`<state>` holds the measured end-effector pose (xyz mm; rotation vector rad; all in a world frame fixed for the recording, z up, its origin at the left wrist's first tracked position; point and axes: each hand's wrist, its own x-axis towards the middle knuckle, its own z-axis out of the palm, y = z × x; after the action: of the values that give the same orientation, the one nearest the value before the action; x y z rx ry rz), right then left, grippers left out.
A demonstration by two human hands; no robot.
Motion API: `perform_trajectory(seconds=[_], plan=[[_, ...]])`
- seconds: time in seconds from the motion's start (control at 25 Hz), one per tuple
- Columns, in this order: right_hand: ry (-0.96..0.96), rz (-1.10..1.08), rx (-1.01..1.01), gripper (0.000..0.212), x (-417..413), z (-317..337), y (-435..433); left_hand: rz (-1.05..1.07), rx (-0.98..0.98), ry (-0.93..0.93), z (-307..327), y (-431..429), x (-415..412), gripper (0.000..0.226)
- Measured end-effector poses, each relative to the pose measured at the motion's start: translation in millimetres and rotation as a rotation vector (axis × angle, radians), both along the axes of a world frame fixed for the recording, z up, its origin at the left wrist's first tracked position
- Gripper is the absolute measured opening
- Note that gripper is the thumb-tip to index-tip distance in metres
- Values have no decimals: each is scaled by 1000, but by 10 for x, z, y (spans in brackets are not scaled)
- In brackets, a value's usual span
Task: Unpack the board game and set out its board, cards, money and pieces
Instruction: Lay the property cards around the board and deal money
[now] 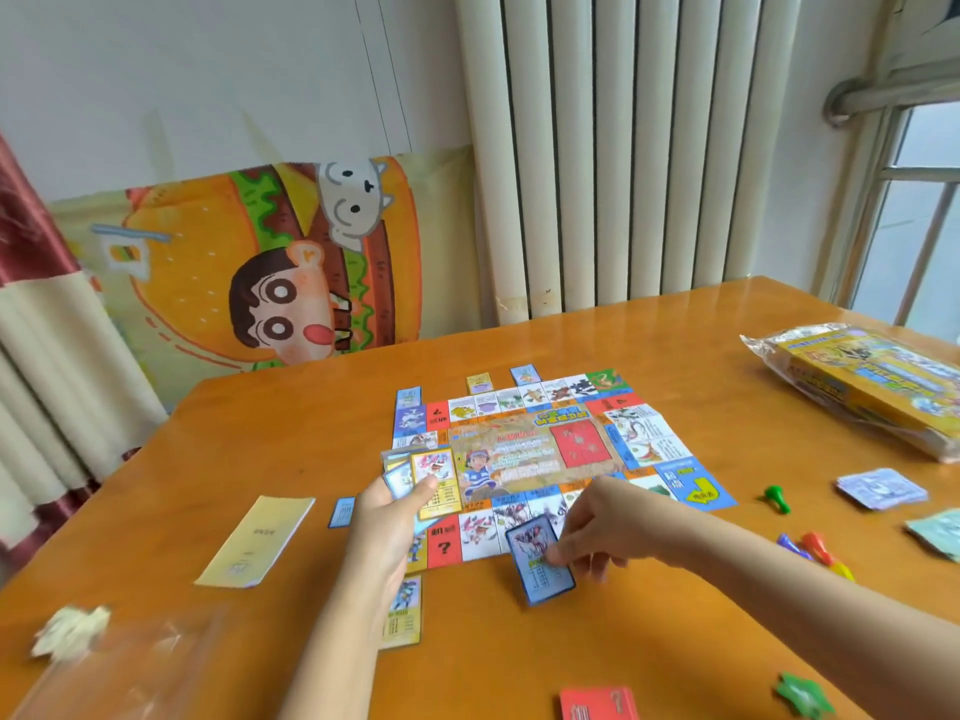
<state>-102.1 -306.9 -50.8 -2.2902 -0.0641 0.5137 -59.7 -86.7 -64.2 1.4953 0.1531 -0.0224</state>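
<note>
left hand (396, 511) grips card stack (430, 478); right hand (589, 527) pinches blue card (537, 569), seemingly touching tabletop (493, 662), board's (524, 444) 6 o'clock.

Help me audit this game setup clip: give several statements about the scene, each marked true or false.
1. The left hand holds several picture cards fanned out. True.
2. The right hand pinches a red-bordered card. False: it pinches a blue-bordered picture card.
3. The colourful paper game board lies unfolded on the glossy orange wooden table. True.
4. The pale yellow paper booklet lies right of the board. False: the booklet lies left of it.
</note>
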Motion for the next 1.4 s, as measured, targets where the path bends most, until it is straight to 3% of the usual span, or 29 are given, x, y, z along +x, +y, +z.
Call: perform_trajectory(seconds=[0.48,0.84,1.4], plan=[[74,-61,-155,26,-95,-124,168,-12,125,-30,-79,70,-31,12],[70,-100,-131,29,-42,-143,194,-61,1,4,-30,92,-39,12],[-8,-94,-79,30,-88,-189,168,-94,-10,52,-6,15,-93,12]])
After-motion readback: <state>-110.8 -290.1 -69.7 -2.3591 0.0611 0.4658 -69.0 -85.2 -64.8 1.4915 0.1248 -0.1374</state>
